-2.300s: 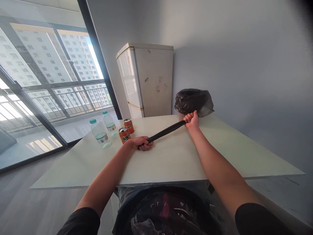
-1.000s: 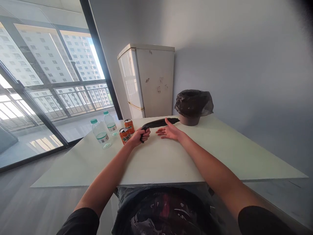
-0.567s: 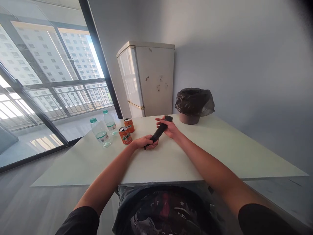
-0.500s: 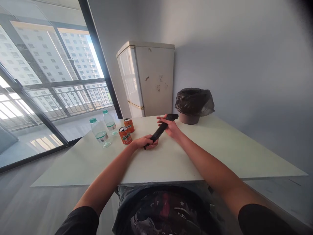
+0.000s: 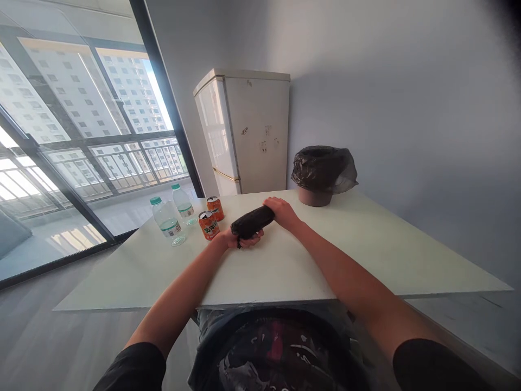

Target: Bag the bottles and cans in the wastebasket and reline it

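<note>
A black plastic bag (image 5: pixel 253 221), folded into a thick roll, is held over the middle of the table. Underneath it, my left hand (image 5: pixel 249 240) cradles the left part, with fingertips curling out at the lower edge. A thin dark end of the bag dangles by that hand. My right hand (image 5: pixel 281 210) closes over the roll's right end. Just left of my left hand stand an orange drink can (image 5: pixel 209 226) and, behind it, a second orange can (image 5: pixel 215 208), both with opened tops.
Two clear bottles with green caps, a nearer bottle (image 5: pixel 167 222) and a farther bottle (image 5: pixel 184 205), stand left on the pale table (image 5: pixel 366 255). A brown bin (image 5: pixel 315 197) lined with a black bag (image 5: pixel 321 167) is at the back right. A white refrigerator (image 5: pixel 258 125) stands beyond.
The rolled bag has turned from a steep slant to a flatter one and shows a wider side. My right hand has shifted slightly left and down, onto its end.
</note>
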A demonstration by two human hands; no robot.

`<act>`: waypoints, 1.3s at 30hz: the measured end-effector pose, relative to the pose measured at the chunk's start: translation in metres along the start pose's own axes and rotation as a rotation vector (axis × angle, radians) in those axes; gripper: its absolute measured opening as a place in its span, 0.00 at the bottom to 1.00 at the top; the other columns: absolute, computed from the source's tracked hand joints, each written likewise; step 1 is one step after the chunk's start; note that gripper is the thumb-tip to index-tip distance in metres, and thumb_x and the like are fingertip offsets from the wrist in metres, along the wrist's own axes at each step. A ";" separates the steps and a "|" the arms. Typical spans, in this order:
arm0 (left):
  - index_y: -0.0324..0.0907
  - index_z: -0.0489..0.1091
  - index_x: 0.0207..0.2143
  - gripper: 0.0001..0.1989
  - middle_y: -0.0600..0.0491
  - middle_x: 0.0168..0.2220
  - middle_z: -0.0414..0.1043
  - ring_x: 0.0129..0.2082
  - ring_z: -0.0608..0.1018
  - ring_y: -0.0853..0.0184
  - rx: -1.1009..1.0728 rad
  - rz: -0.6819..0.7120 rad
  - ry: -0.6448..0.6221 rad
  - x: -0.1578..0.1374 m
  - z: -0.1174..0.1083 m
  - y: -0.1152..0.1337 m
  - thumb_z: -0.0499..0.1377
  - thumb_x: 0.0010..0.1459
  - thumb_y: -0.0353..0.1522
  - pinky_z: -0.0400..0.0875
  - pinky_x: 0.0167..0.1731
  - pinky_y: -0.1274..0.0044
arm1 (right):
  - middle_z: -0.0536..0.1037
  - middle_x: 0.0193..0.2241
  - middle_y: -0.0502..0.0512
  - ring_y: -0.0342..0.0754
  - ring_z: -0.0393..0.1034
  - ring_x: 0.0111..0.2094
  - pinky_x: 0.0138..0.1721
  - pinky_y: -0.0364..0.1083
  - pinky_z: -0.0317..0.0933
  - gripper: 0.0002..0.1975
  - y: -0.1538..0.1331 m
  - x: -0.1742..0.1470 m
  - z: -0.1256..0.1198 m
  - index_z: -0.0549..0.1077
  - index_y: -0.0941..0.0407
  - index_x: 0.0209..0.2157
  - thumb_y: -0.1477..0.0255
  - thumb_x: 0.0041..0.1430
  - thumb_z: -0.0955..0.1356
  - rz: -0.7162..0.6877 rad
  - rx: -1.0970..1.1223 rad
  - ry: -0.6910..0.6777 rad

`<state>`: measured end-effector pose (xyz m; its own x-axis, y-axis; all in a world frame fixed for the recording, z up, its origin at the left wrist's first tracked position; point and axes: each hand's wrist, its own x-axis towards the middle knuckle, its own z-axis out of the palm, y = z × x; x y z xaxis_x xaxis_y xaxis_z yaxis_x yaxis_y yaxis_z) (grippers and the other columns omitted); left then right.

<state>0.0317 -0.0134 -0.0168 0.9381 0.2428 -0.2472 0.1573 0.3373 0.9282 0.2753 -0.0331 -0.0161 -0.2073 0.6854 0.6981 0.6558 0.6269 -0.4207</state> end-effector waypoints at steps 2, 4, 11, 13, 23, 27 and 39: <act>0.35 0.69 0.42 0.22 0.56 0.24 0.61 0.17 0.47 0.79 -0.009 -0.001 0.035 0.000 0.000 0.000 0.61 0.62 0.47 0.40 0.15 0.83 | 0.79 0.38 0.59 0.55 0.69 0.42 0.47 0.52 0.58 0.11 0.000 0.000 -0.001 0.73 0.53 0.36 0.83 0.59 0.64 -0.021 -0.070 -0.021; 0.34 0.69 0.43 0.22 0.53 0.25 0.64 0.17 0.46 0.79 -0.021 -0.010 0.055 0.000 0.001 0.000 0.59 0.63 0.46 0.38 0.15 0.83 | 0.80 0.42 0.60 0.56 0.69 0.44 0.48 0.52 0.58 0.11 0.001 0.001 -0.003 0.73 0.54 0.37 0.83 0.60 0.64 -0.043 -0.108 -0.030; 0.32 0.69 0.43 0.21 0.46 0.25 0.68 0.16 0.46 0.79 -0.012 0.003 0.078 -0.005 0.006 0.003 0.48 0.68 0.41 0.39 0.16 0.82 | 0.81 0.43 0.58 0.54 0.72 0.47 0.49 0.51 0.63 0.12 0.009 -0.002 -0.006 0.75 0.52 0.36 0.80 0.63 0.62 -0.127 -0.037 -0.043; 0.32 0.69 0.44 0.21 0.46 0.25 0.69 0.16 0.47 0.79 -0.003 -0.019 0.081 -0.004 0.007 0.004 0.47 0.69 0.41 0.40 0.16 0.81 | 0.80 0.42 0.57 0.53 0.73 0.47 0.49 0.50 0.65 0.12 0.011 -0.003 -0.004 0.75 0.51 0.36 0.79 0.63 0.61 -0.131 0.012 -0.014; 0.30 0.72 0.44 0.44 0.43 0.26 0.73 0.15 0.52 0.75 -0.077 -0.005 -0.024 0.007 -0.005 -0.001 0.45 0.65 0.64 0.42 0.14 0.80 | 0.80 0.44 0.55 0.49 0.74 0.45 0.44 0.47 0.64 0.12 0.008 -0.006 -0.003 0.74 0.51 0.34 0.77 0.66 0.61 -0.177 0.015 -0.020; 0.28 0.73 0.47 0.54 0.37 0.30 0.78 0.14 0.63 0.70 -0.056 -0.020 -0.122 0.010 -0.017 -0.007 0.44 0.55 0.73 0.50 0.13 0.78 | 0.80 0.44 0.57 0.50 0.72 0.46 0.43 0.47 0.62 0.12 0.007 -0.005 -0.005 0.75 0.52 0.34 0.77 0.68 0.62 -0.189 -0.084 -0.009; 0.34 0.72 0.44 0.19 0.46 0.36 0.78 0.33 0.82 0.62 0.096 0.112 -0.052 0.001 0.011 -0.008 0.68 0.48 0.24 0.79 0.37 0.69 | 0.81 0.46 0.59 0.52 0.74 0.48 0.42 0.48 0.64 0.12 0.005 -0.003 -0.010 0.76 0.53 0.41 0.78 0.68 0.62 -0.141 -0.156 0.073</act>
<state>0.0349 -0.0258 -0.0212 0.9657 0.2259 -0.1280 0.0770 0.2217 0.9721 0.2865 -0.0355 -0.0142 -0.2558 0.5625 0.7862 0.7292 0.6462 -0.2251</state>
